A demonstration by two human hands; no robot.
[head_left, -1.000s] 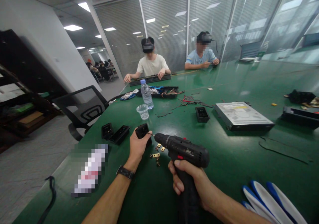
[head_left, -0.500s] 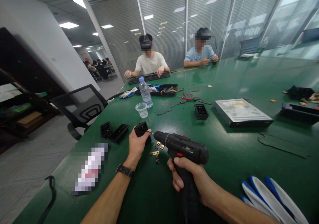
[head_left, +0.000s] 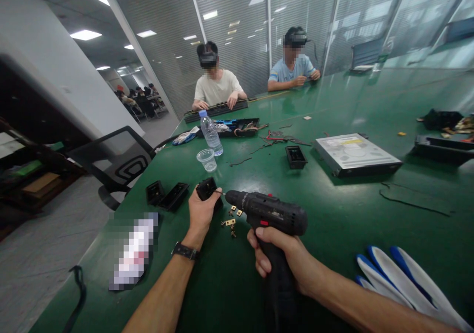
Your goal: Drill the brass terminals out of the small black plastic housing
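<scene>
My left hand (head_left: 201,209) is closed round a small black plastic housing (head_left: 206,188) held above the green table. In my right hand (head_left: 276,254) is a black cordless drill (head_left: 276,213), pointing left, its bit tip at the housing beside my left thumb. Whether the bit touches a screw is too small to tell. Small brass plates (head_left: 230,222) and screws lie on the table just below the drill's chuck. Two more black housings (head_left: 174,197) rest left of my left hand.
A plastic cup (head_left: 206,160) and water bottle (head_left: 211,134) stand beyond my left hand. A silver disc drive (head_left: 355,152) lies at the right, white-blue gloves (head_left: 402,278) near my right forearm. Two people sit across the green table (head_left: 326,293).
The view has shifted slightly, so most things appear a little higher. Both hands keep their holds. The far left person's hand has moved inward onto the long black object.
</scene>
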